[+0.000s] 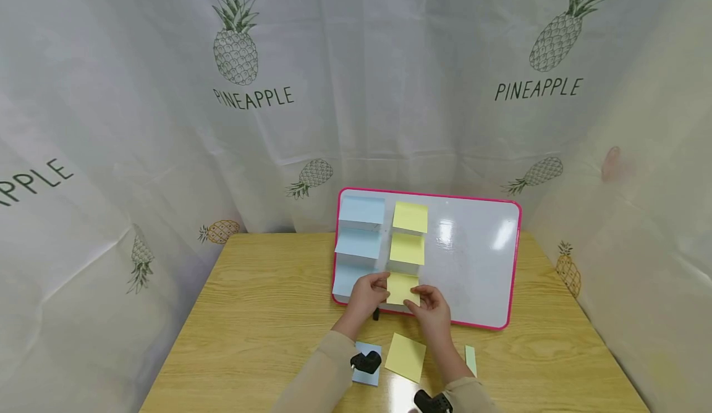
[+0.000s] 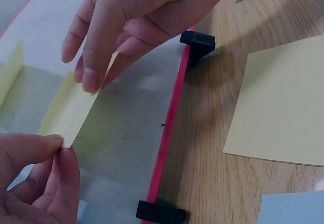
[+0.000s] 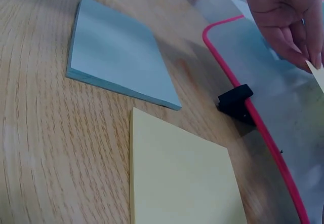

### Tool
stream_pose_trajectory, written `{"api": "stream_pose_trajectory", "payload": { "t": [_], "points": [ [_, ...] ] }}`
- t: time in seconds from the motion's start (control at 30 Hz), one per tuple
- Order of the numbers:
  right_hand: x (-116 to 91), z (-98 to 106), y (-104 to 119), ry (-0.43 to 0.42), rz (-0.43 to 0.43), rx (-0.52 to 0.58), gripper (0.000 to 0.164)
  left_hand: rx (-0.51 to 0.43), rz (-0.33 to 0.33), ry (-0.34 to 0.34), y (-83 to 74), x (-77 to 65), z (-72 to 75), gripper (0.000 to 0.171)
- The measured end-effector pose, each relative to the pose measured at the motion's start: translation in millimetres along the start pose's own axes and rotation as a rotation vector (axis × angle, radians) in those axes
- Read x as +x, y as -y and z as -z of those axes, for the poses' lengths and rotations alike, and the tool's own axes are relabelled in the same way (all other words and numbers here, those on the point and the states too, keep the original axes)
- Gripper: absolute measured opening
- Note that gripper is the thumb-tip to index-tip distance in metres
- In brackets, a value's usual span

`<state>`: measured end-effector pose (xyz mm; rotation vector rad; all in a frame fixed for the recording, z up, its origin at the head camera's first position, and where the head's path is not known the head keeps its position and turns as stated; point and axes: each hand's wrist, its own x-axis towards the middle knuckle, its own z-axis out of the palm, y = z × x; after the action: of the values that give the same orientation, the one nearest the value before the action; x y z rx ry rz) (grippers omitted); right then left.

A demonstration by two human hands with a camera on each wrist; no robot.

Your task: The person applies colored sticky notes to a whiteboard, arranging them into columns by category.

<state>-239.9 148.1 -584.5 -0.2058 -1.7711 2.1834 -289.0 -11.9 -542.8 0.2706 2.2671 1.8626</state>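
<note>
Your left hand [image 1: 367, 294] and right hand [image 1: 435, 309] both pinch one yellow note [image 1: 402, 289], left at nine o'clock, right at four. The note is at the board's [image 1: 473, 258] seven o'clock. Two more yellow notes [image 1: 408, 232] sit at twelve from it. Blue notes [image 1: 360, 242] run down the board's nine o'clock side. On the counter [image 1: 267, 295], from your note, the yellow pad [image 1: 405, 358] is at six, the blue pad [image 1: 374, 381] at seven, the green pad [image 1: 470, 357] between four and five.

The left wrist view shows the note's near edge lifted, and two black clips [image 2: 200, 44] on the pink rim. The right wrist view shows how thick the blue pad is, but just a bit of your note.

Your left hand hides some of the lowest blue note. A black gadget [image 1: 367, 361] covers part of the blue pad. You can't tell if the note's far edge is stuck down.
</note>
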Motion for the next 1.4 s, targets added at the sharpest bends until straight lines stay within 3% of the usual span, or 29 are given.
{"api": "stream_pose_trajectory", "payload": {
  "t": [0.3, 0.5, 0.73, 0.93, 1.13, 1.4],
  "points": [
    [1.6, 0.4, 2.5, 0.013, -0.054, -0.043, 0.04, 0.015, 0.0, 0.001, 0.9, 3.2, -0.5, 0.043],
    [2.2, 4.1, 2.1, 0.02, -0.026, -0.172, 0.036, 0.022, -0.005, -0.008, 4.2, 5.2, -1.2, 0.043],
    [5.6, 11.0, 7.1, 0.042, 0.196, -0.372, 0.029, 0.03, -0.01, -0.015, 5.7, 6.1, -1.6, 0.043],
    [3.4, 9.3, 38.7, 0.148, 0.34, -0.477, 0.025, 0.043, -0.01, -0.012, 6.8, 6.0, -1.1, 0.043],
    [5.0, 10.6, 55.9, 0.233, 0.308, -0.523, 0.022, 0.048, 0.024, 0.001, 8.2, 5.6, -1.4, 0.046],
    [27.2, 24.8, 28.5, 0.285, 0.262, -0.603, 0.021, 0.066, 0.014, -0.007, 7.9, 5.9, -3.4, 0.05]
  ]
}}
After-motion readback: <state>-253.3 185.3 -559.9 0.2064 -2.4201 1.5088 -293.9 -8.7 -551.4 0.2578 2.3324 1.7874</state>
